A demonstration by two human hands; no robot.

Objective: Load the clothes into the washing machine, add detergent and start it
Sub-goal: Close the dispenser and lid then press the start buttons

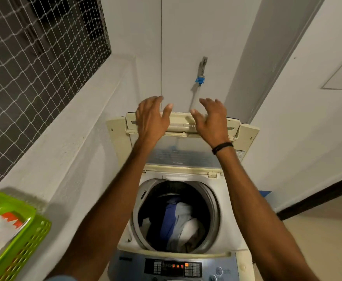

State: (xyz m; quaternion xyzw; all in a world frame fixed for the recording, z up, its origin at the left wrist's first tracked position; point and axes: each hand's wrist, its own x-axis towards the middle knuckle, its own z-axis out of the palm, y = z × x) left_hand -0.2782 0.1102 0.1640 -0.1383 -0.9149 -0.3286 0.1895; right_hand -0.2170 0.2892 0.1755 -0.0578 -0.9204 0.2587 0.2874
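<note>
A top-loading washing machine (233,220) stands below me with its folding lid (183,122) raised against the back wall. Blue, grey and white clothes (176,224) lie in the drum. The control panel (173,267) at the front shows orange lights. My left hand (152,118) and my right hand (212,118) are up at the lid's top edge, fingers spread, thumbs in front of the lid; neither is closed around it. A black band circles my right wrist.
A green plastic basket (24,238) holding a white and orange packet sits on the ledge at the left. A netted window (34,57) is above it. A tap (202,67) with a blue fitting and hose is on the wall behind the machine.
</note>
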